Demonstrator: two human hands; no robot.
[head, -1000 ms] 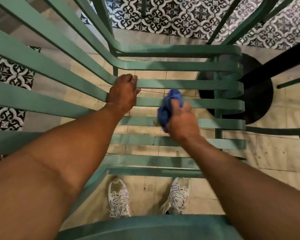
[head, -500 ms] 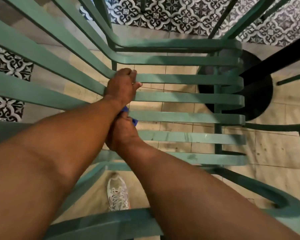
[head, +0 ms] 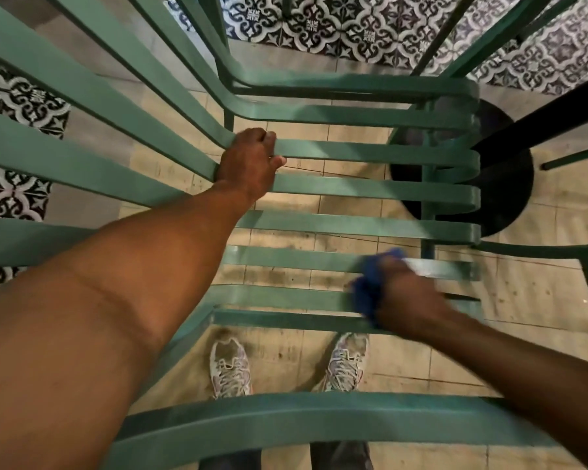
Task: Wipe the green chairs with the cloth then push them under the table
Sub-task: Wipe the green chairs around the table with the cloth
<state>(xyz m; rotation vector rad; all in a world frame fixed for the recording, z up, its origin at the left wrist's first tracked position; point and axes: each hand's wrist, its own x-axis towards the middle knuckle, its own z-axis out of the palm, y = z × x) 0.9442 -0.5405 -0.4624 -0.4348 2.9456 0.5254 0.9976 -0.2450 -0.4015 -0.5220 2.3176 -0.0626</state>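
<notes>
we are wiping the green chair [head: 353,225], still in the wiping step; pushing it under the table is not yet due. the blue cloth [head: 367,293] is bunched against the slats near the seat's front right corner, blurred by motion. our right hand [head: 408,296] is gripping it, fingers curled round the wad. our left hand [head: 248,161] is clasping a slat at the seat's back left, where seat is bending up into backrest, fingers wrapped over it, steadying the frame. we are judging that the next move calls for running the cloth along the remaining slats and arms. beyond the seat's far right edge the black table base [head: 510,184] is standing on the tiled floor [head: 319,28].
</notes>
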